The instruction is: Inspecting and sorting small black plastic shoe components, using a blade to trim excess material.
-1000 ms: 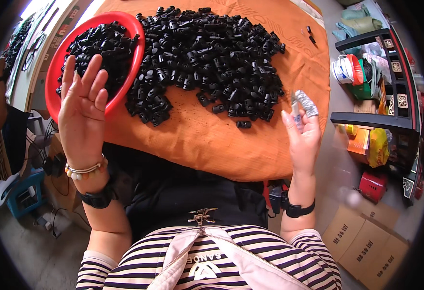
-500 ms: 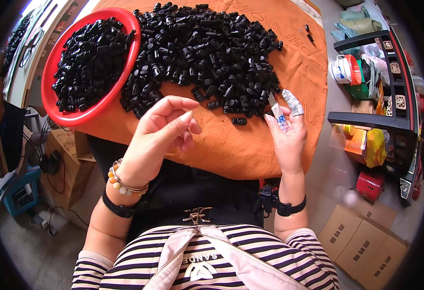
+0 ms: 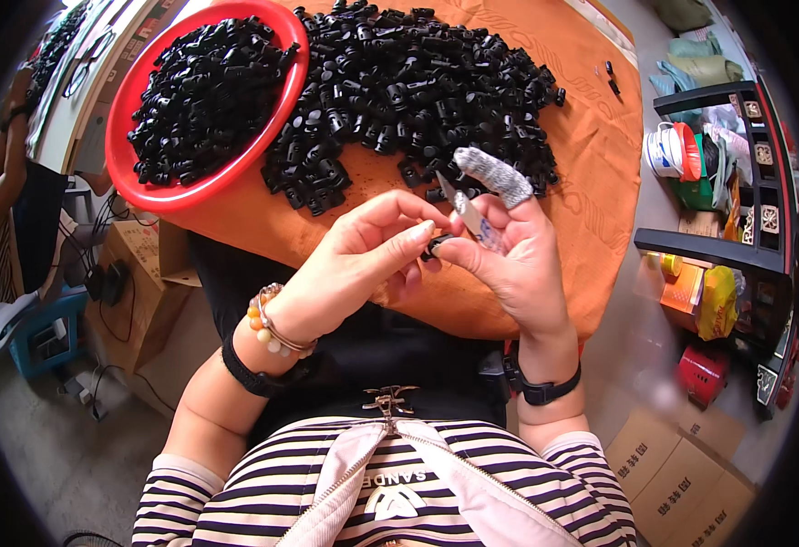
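My left hand [image 3: 367, 246] and my right hand [image 3: 518, 251] meet above the near edge of the table. Between their fingertips is a small black plastic cord lock [image 3: 435, 247], partly covered by the fingers. A small pointed blade [image 3: 461, 205] with a whitish wrapped handle also sits in my right hand, its tip pointing up and away. A grey knitted cover sheathes my right index finger, which is raised. Just beyond my hands spreads a large heap of black cord locks [image 3: 417, 87]. At the far left, a red round basin [image 3: 118, 150] is filled with the same kind of pieces.
An orange cloth [image 3: 591, 201] covers the table. Two small dark pieces [image 3: 612, 80] lie at its far right. To the right stands a black shelf frame [image 3: 714, 242] with bags and tubs; flat cardboard boxes [image 3: 682, 474] are below. Another person's arm [image 3: 3, 173] shows at far left.
My hands have come together, my right hand moving left from the heap's edge. A cord lock is now between the fingertips. The whole view has shifted slightly.
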`<state>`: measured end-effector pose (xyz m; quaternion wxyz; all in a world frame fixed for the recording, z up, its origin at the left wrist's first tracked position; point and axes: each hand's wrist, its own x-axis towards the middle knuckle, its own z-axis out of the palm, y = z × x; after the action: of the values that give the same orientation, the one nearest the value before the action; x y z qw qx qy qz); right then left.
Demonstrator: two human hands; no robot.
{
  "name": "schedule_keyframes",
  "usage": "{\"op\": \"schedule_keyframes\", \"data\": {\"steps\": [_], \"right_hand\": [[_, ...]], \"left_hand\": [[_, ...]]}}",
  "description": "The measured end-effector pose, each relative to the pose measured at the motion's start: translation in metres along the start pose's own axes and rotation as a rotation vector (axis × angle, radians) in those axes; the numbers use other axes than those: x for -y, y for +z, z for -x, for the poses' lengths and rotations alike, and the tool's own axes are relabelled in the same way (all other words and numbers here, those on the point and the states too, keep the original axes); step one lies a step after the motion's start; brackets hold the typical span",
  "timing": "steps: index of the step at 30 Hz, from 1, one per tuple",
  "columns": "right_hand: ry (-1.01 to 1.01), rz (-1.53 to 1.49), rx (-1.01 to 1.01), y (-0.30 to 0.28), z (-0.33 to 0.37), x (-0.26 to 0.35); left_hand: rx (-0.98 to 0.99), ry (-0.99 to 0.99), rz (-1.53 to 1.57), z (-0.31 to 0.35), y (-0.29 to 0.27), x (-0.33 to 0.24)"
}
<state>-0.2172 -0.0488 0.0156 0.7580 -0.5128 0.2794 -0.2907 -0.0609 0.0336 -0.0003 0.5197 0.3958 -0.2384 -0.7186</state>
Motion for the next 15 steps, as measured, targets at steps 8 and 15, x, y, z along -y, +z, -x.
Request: {"op": "schedule_keyframes", "data": {"steps": [8,15], "right_hand": [[-0.055,0.021,-0.026,0.009,-0.009,-0.014],[-0.024,0.185,0.048,0.01,0.001,-0.008]], "left_hand": [[0.115,0.024,0.387,0.002,-0.017,-0.001],[-0.048,0.071,0.427,0.003,-0.017,-0.007]]}}
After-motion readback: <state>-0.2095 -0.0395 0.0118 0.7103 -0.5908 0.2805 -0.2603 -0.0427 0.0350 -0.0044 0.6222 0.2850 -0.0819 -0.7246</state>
